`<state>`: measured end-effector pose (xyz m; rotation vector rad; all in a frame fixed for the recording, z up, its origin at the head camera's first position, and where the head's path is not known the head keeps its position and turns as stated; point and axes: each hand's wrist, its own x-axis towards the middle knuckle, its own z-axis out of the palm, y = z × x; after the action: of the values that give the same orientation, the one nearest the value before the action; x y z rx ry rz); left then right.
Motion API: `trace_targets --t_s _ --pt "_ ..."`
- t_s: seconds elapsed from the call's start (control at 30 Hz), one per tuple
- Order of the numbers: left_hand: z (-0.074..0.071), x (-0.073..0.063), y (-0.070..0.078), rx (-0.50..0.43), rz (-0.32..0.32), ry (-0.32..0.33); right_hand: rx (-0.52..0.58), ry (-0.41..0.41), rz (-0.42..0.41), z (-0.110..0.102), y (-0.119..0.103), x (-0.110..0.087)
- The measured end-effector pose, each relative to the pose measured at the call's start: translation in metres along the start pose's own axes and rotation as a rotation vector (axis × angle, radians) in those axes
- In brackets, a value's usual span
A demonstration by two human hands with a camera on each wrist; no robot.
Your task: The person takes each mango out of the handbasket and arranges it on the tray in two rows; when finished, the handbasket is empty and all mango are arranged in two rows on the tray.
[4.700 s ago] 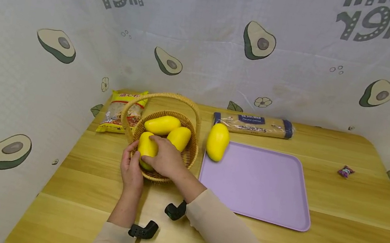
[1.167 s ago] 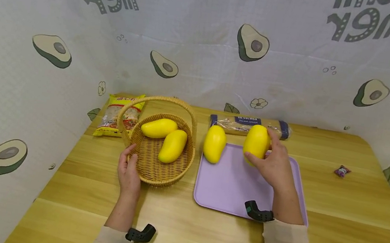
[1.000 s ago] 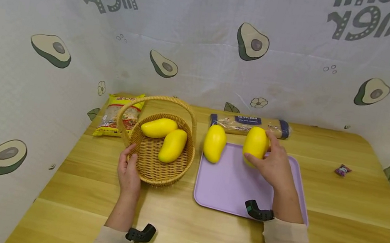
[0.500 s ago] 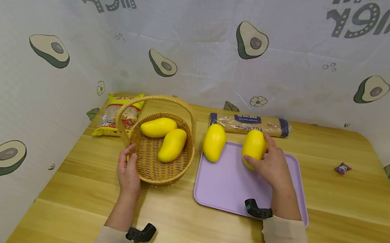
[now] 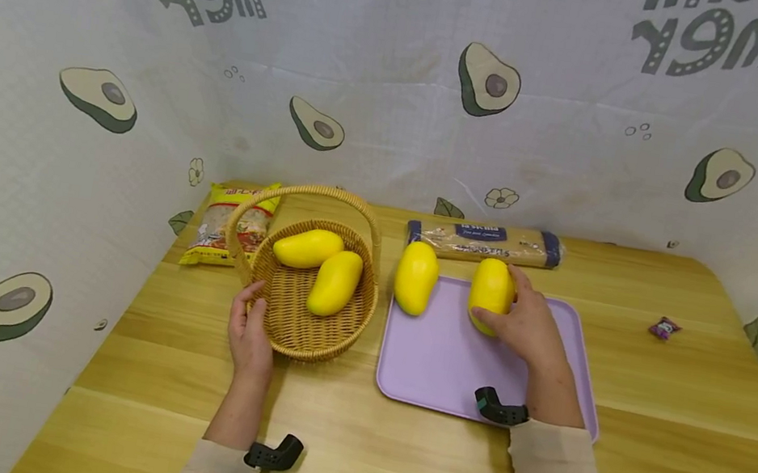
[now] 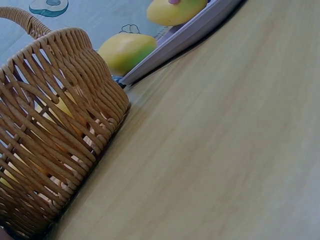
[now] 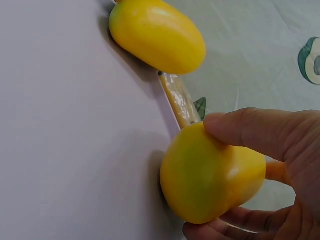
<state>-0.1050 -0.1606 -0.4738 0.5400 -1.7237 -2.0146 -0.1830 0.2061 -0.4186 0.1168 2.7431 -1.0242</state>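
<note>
In the head view, my right hand [image 5: 528,320] holds a yellow mango [image 5: 490,296] over the upper middle of the lilac tray [image 5: 432,375], thumb on one side and fingers on the other. The right wrist view shows this mango [image 7: 210,175] right at the tray surface, with a shadow beside it. Another mango [image 5: 416,278] lies on the tray's upper left corner. My left hand [image 5: 251,336] rests against the near left side of the wicker basket [image 5: 281,320], fingers at its rim. Inside the basket lie two mangoes, one at the back [image 5: 308,248] and one at the right [image 5: 336,283].
A yellow food packet [image 5: 221,233] lies behind the basket's left side. Behind the tray is a long pack of spaghetti [image 5: 495,243]. A small purple wrapped sweet [image 5: 664,327] sits to the right on the wooden table [image 5: 345,460]. A printed curtain [image 5: 404,69] encloses the back and sides.
My right hand has taken one mango out of the basket, carried it right over the tray and lowered it onto the surface. The left hand has stayed at the basket.
</note>
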Motion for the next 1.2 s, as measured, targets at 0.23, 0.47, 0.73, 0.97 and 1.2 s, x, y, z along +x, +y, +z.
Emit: trace_targets --t_s 0.23,0.47,0.73,0.97,1.2 --pt "-0.001 -0.001 0.000 0.016 -0.003 -0.006 -0.018 -0.027 0.028 -0.003 0.003 0.000" --pt "0.000 -0.001 0.001 0.007 0.005 0.000 -0.032 -0.043 0.037 -0.006 0.002 0.000" --pt "0.000 -0.002 0.002 0.021 0.000 -0.006 -0.025 -0.040 0.047 -0.005 0.004 0.000" --pt "0.000 -0.001 0.000 0.013 0.001 -0.004 -0.023 -0.044 0.053 -0.006 0.005 0.000" --pt "-0.001 -0.003 0.002 0.021 -0.008 -0.013 -0.037 -0.040 0.078 -0.011 0.006 -0.002"
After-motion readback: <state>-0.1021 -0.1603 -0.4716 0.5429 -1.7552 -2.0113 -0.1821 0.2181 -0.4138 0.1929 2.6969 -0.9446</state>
